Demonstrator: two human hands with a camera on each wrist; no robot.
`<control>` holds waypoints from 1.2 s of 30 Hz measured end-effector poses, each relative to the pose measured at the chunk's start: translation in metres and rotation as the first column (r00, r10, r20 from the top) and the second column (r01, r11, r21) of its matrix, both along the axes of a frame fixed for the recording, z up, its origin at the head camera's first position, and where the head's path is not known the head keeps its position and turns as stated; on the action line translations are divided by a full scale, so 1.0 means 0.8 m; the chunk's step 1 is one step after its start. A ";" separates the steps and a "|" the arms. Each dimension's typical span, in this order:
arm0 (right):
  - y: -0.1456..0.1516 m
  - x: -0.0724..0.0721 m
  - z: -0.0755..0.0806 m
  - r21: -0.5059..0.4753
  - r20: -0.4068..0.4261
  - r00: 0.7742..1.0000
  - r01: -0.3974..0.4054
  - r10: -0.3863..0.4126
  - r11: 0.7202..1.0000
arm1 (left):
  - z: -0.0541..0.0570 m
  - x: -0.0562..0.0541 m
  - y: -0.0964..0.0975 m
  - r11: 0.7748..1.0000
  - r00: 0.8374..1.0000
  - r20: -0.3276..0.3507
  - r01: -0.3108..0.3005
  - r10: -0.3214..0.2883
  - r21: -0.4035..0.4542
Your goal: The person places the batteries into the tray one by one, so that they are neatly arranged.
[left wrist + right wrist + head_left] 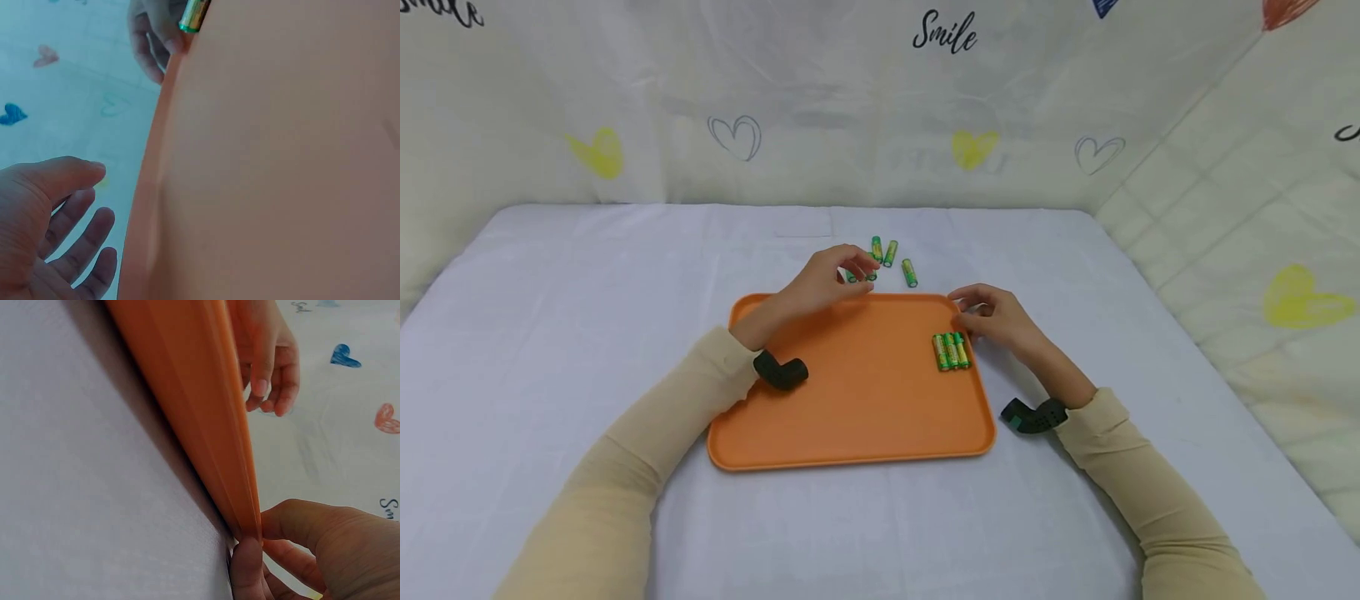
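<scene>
An orange tray [850, 392] lies in front of me. Over its far edge is my left hand [833, 275], fingers loosely bent and apart, with no object between them in the left wrist view. Just beyond those fingers lie several loose green-and-yellow batteries [909, 272], some partly hidden by the hand. At the tray's far right corner, my right hand [996, 317] pinches the rim; its thumb and a finger meet there in the right wrist view. Three batteries [952, 352] lie side by side on the tray, close to that hand.
A white cloth [865, 533] covers the table. Behind it hangs a pale sheet [850, 83] printed with hearts and lettering, and another stretch runs along the right side. Each wrist wears a dark camera mount [781, 372]; the left one overlaps the tray.
</scene>
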State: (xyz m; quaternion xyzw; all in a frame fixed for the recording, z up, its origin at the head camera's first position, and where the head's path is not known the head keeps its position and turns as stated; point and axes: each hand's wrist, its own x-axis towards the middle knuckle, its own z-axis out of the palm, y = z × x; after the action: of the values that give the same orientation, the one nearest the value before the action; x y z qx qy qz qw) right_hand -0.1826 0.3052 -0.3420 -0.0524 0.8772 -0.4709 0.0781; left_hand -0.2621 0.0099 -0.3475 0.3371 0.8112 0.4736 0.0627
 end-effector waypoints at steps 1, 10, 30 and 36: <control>0.000 0.000 0.000 -0.003 0.001 1.000 0.000 0.000 1.000 | -0.001 -0.003 -0.001 1.000 1.000 -0.007 -0.007 0.007 0.003; -0.001 0.000 0.003 -0.007 0.005 1.000 0.000 0.000 1.000 | -0.010 -0.020 -0.007 0.995 0.996 0.016 -0.091 0.092 -0.044; -0.004 -0.005 0.000 0.021 0.021 0.999 0.032 -0.033 0.999 | -0.011 -0.038 -0.013 0.968 0.991 0.080 -0.090 0.112 -0.236; -0.003 -0.005 0.000 0.027 0.030 0.999 0.037 -0.038 0.999 | -0.014 -0.039 -0.015 0.973 0.996 0.065 -0.050 0.066 -0.226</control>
State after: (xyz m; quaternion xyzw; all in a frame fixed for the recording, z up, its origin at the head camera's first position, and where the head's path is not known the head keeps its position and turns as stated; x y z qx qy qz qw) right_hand -0.1868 0.3026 -0.3419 -0.0279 0.8828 -0.4614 0.0834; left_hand -0.2931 -0.0020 -0.3584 0.2867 0.8663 0.3924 0.1157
